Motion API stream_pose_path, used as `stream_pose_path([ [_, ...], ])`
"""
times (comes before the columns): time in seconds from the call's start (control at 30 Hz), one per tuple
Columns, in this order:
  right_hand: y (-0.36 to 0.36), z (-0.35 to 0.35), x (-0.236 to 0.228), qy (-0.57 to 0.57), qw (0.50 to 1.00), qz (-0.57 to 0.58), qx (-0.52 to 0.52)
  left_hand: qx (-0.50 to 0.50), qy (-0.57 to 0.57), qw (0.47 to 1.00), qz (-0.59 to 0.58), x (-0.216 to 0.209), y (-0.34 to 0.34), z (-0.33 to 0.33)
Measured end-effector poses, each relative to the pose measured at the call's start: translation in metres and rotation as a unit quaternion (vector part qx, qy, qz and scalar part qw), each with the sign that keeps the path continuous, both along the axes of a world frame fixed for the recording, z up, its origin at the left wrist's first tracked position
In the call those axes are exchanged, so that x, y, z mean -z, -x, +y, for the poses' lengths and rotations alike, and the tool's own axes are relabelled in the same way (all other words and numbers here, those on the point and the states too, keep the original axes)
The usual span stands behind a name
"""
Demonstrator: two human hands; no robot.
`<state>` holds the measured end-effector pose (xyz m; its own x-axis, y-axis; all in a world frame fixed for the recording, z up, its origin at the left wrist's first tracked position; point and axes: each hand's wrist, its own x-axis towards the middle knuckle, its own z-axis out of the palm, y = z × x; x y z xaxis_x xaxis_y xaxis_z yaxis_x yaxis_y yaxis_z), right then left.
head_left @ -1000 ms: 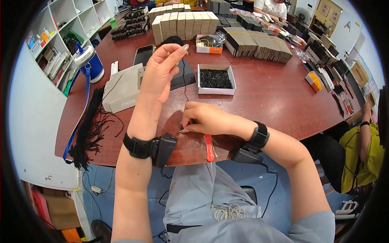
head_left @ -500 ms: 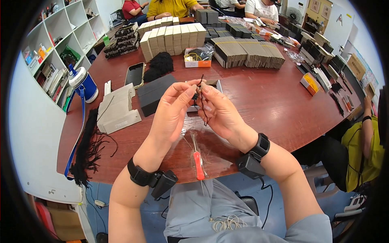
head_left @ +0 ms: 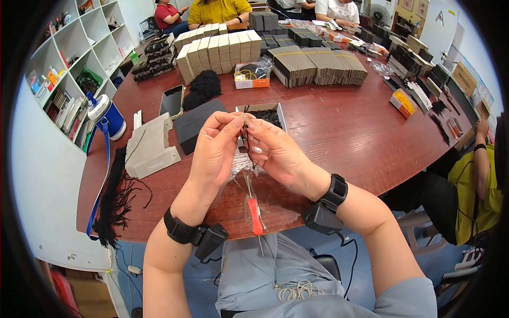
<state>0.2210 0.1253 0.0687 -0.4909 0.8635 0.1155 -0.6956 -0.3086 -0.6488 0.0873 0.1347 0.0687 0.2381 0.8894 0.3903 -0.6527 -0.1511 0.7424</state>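
Both of my hands meet above the table, fingertips pinched together around a thin black cord (head_left: 249,151). My left hand (head_left: 213,146) pinches its upper part between thumb and forefinger. Against it, my right hand (head_left: 286,153) also grips the cord, its other fingers curled beneath. One end sticks up above the fingertips and a tail hangs below; the spot between the fingertips is mostly hidden. Just behind my hands is a small white box (head_left: 283,115) filled with black material. Nearer to me, a red-handled tool with a thin metal shaft (head_left: 255,216) lies at the table edge.
Black cords (head_left: 111,204) hang over the left edge beside grey cardboard pieces (head_left: 151,151) and a black board (head_left: 197,127). Further back are a phone (head_left: 172,100), a black bundle (head_left: 204,89) and stacked cards (head_left: 318,66). A blue-white jug (head_left: 108,116) stands left. Other people sit around the table.
My fingertips have come closer together on the cord. The view has shifted slightly, and more of the white box with its black contents shows behind my hands.
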Motion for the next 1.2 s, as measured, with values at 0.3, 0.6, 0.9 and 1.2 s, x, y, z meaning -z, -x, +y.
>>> stream_pose_path([
  [0.3, -0.004, 0.000, -0.002, -0.072, 0.990, -0.093, 0.082, 0.006, 0.009, 1.000, -0.002, -0.003, 0.002, -0.003],
  [0.6, -0.018, 0.005, -0.014, -0.176, 0.966, -0.145, 0.122, 0.003, 0.000, 1.000, 0.018, -0.005, 0.005, -0.002],
  [0.9, -0.020, 0.007, -0.017, -0.208, 0.951, -0.200, 0.112, 0.060, 0.025, 0.998, 0.000, -0.003, 0.006, -0.001],
  [1.2, -0.021, 0.010, -0.014, -0.215, 0.945, -0.195, 0.153, 0.062, 0.055, 0.996, 0.018, -0.003, 0.007, -0.001],
])
